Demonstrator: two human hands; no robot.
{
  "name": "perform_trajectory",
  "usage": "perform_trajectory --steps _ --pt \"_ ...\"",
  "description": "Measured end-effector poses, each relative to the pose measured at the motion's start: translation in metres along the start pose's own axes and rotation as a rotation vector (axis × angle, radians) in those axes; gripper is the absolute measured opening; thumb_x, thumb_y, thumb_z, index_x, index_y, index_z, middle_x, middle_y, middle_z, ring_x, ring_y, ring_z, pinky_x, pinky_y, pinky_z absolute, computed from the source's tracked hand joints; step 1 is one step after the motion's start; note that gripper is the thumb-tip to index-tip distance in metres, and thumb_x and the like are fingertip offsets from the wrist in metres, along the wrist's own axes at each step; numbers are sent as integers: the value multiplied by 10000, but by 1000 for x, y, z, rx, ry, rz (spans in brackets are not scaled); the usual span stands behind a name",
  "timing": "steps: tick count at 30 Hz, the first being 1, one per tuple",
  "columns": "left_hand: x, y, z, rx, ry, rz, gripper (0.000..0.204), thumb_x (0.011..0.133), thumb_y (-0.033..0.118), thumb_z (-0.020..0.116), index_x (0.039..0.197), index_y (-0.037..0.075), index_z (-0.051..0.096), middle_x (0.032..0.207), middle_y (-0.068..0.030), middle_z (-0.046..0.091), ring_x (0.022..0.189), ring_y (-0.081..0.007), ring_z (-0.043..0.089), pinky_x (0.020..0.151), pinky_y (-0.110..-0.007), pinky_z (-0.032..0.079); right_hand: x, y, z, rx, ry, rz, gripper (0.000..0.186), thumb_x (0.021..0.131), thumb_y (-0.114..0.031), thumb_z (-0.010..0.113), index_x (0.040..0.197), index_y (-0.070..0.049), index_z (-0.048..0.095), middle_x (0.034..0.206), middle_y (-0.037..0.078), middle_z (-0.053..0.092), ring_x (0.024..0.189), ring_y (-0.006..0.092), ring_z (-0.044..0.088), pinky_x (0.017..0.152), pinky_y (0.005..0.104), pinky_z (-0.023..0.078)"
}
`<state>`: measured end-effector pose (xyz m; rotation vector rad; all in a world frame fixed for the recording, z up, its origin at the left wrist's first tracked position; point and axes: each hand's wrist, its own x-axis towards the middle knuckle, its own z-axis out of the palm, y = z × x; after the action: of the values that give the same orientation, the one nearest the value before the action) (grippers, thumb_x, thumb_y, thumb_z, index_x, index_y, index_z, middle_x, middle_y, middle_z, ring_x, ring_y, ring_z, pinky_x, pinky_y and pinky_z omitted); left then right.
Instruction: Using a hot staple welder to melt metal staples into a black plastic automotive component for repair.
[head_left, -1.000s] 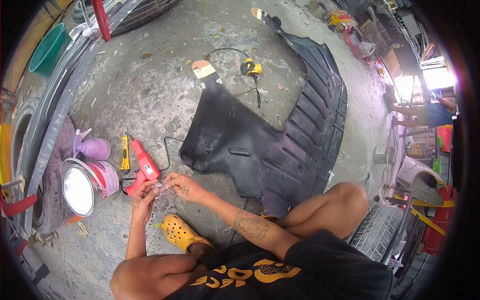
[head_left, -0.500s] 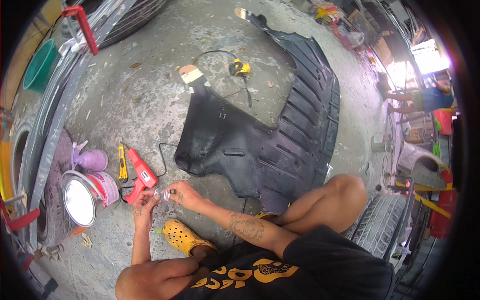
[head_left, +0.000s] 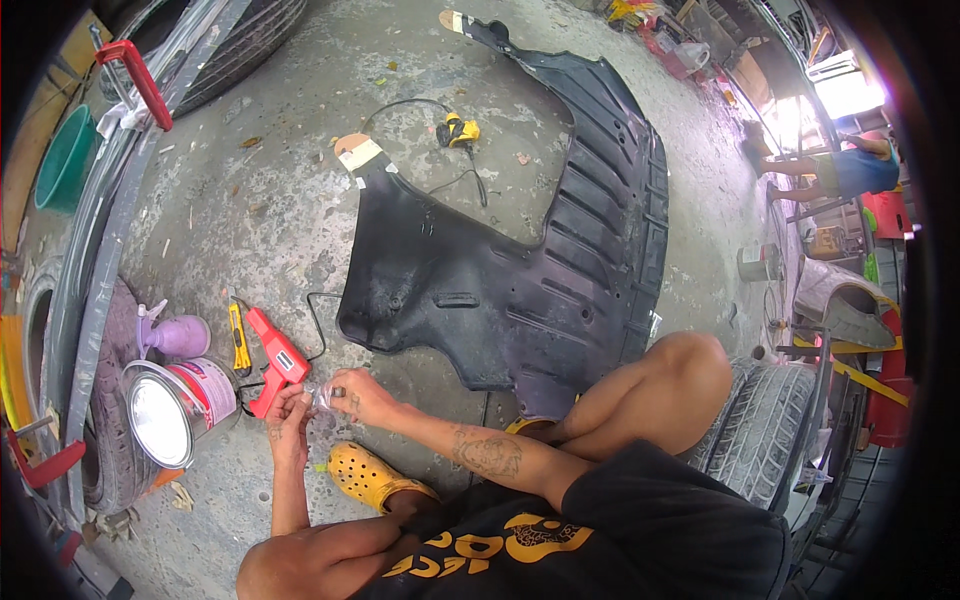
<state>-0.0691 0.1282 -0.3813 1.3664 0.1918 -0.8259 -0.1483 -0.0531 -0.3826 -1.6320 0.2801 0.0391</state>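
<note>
A small crinkled piece of clear plastic, which looks like a little bag (head_left: 321, 398), is pinched between my two hands. My left hand (head_left: 289, 412) grips its left side, fingers closed. On the other side my right hand (head_left: 362, 398) holds it with bent fingers. Whatever may be inside the bag is too small to make out. Just beyond my left hand a red pistol-shaped corded tool (head_left: 278, 358) lies on the concrete. Beside that tool rests a yellow utility knife (head_left: 239, 336). A large black moulded plastic panel (head_left: 480, 300) lies farther ahead, its far ends carrying pale tape.
At left stand a metal can (head_left: 222, 390) and a purple spray bottle (head_left: 178, 336), near a tyre and long metal bars (head_left: 150, 170). A yellow corded power tool (head_left: 457, 130) lies beyond the panel. Another tyre (head_left: 765, 430) is at right; a person (head_left: 865, 172) stands far right.
My view has shifted slightly, so the floor things sit a little farther left. Both hands keep hold of the clear bag, which now shows more between them.
</note>
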Motion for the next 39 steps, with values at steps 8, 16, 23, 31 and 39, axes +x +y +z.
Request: perform_trajectory --steps 8,16,23,31,39 --pt "-2 2 1 -43 8 -21 267 942 75 642 1206 42 615 1025 -26 668 870 -108 638 768 -270 531 6 -4 -8 -27 -44 -57 229 837 -45 647 1030 72 681 861 130 603 660 199 687 471 300 574" --pt "0 -1 -6 3 -49 -11 145 923 34 653 1045 69 584 989 -15 654 887 -115 629 765 -270 504 11 -5 -8 226 -98 269 241 835 -40 647 1053 46 703 928 131 653 727 198 703 529 318 624" --pt "-2 4 2 -12 -70 37 255 868 -47 676 1079 62 583 1023 -11 623 898 -91 595 806 -228 472 14 -1 -7 366 -182 453 223 837 -32 646 1035 49 709 910 124 694 779 184 701 563 345 642" --pt "-2 -1 4 87 -59 94 285 875 -16 685 1144 37 604 1050 -38 652 940 -120 626 833 -259 488 17 0 -8 346 -155 530 218 835 -32 658 1036 17 727 900 111 703 790 179 695 593 339 645" --pt "1 -6 -7 98 -100 41 197 901 19 683 1086 43 621 996 -12 658 907 -94 612 801 -242 474 18 14 -7 366 -105 403 197 821 -71 701 993 15 742 885 135 686 736 218 704 553 342 635"
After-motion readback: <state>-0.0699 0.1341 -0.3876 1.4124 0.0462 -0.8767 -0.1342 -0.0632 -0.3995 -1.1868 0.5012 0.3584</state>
